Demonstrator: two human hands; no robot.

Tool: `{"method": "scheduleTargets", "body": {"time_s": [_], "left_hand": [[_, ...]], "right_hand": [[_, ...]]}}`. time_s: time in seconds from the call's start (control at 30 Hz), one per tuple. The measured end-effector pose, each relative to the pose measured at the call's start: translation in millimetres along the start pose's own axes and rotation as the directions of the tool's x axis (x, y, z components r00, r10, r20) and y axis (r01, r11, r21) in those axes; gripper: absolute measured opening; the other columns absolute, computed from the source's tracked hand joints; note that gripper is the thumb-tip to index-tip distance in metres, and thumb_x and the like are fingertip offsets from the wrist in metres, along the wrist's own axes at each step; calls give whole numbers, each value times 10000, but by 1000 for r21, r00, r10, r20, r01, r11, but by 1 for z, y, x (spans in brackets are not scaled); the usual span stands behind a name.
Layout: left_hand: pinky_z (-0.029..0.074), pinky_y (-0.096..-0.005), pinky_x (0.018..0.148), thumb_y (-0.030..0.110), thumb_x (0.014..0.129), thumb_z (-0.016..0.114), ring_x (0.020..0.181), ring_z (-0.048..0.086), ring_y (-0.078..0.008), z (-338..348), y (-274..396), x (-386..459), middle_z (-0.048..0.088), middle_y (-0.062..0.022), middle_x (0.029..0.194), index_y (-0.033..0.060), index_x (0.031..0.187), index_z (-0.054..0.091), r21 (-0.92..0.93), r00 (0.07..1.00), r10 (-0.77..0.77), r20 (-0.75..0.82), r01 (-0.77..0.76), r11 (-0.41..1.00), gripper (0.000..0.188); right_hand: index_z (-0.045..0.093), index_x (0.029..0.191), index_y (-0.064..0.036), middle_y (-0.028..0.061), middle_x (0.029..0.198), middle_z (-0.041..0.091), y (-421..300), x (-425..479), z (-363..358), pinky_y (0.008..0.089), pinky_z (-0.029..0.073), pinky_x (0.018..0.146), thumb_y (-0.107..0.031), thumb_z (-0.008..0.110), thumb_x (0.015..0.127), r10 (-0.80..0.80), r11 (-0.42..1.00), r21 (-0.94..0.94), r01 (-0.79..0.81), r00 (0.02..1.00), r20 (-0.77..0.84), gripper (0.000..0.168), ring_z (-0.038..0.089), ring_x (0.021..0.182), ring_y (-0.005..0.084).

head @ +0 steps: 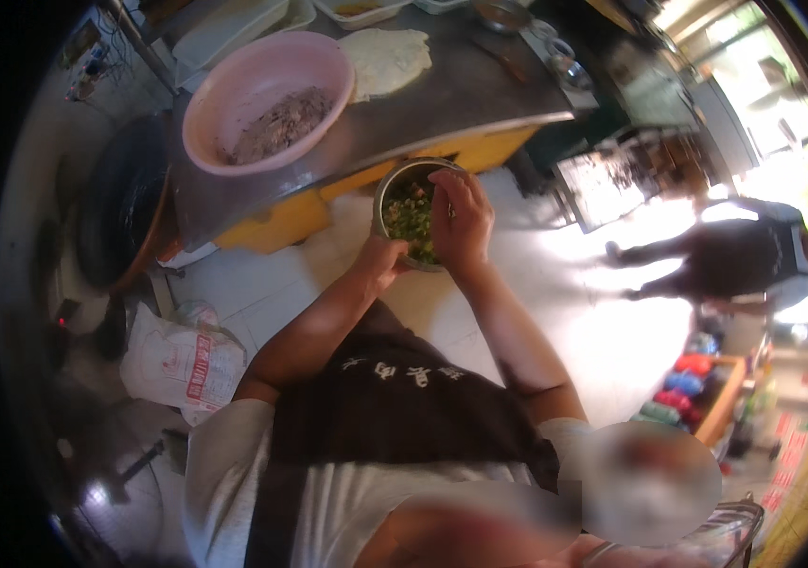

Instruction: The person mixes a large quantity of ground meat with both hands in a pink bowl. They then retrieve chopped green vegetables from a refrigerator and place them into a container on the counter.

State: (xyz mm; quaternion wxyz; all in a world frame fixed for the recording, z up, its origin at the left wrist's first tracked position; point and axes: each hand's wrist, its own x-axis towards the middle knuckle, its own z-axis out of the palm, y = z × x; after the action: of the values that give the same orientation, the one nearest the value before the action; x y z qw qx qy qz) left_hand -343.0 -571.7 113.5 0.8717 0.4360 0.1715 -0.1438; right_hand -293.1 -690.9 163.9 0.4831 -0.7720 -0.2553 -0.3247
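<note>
My left hand [383,259] grips the near left rim of a round metal bowl [378,207], thumb over the edge. Chopped green vegetables, possibly scallions, with some paler bits form the bowl's filling [407,220]. Over the right side of that bowl, my right hand [463,220] is cupped with fingers bent; its fingertips and palm are hidden, so whether it holds anything is unclear. Beyond the hands, a pink plastic basin [216,92] with a greyish crumbly mass [283,124] stands on a metal-topped counter [418,117]. Beside it lies a flat sheet of pale dough [386,62].
White trays [234,35] line the counter's back edge, with a brown-handled tool [507,62] farther right. A large dark vat [124,206] stands left, near a printed white sack [180,358] on the floor. Another person [737,248] stands at the right by bright windows.
</note>
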Motion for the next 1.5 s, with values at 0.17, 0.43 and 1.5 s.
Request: {"method": "scheduleTargets", "body": {"time_s": [0.17, 0.43, 1.5], "left_hand": [[527, -433, 793, -89, 707, 449, 1056, 530, -258, 3, 55, 138, 492, -98, 1152, 104, 1254, 381, -7, 998, 42, -51, -43, 999, 584], [534, -392, 723, -17, 757, 500, 943, 557, -265, 35, 132, 314, 505, -121, 1091, 55, 1195, 427, -99, 980, 102, -169, -120, 988, 450], [543, -420, 724, -59, 779, 446, 900, 566, -305, 133, 266, 547, 502, -184, 1059, -29, 1195, 375, -191, 764, -6, -645, -153, 970, 423]], "right_hand": [[598, 898, -42, 134, 927, 618, 124, 82, 70, 401, 477, 739, 9, 511, 724, 214, 969, -192, -154, 914, 344, 201, 587, 855, 328], [594, 952, -26, 150, 939, 618, 253, 234, 120, 415, 472, 764, -13, 494, 780, 10, 991, -131, 20, 974, 225, 199, 591, 863, 343], [420, 1135, 47, 218, 1063, 467, 629, 528, 324, 344, 598, 561, -21, 470, 862, 824, -437, 582, -686, -45, 565, 285, 573, 772, 328]]}}
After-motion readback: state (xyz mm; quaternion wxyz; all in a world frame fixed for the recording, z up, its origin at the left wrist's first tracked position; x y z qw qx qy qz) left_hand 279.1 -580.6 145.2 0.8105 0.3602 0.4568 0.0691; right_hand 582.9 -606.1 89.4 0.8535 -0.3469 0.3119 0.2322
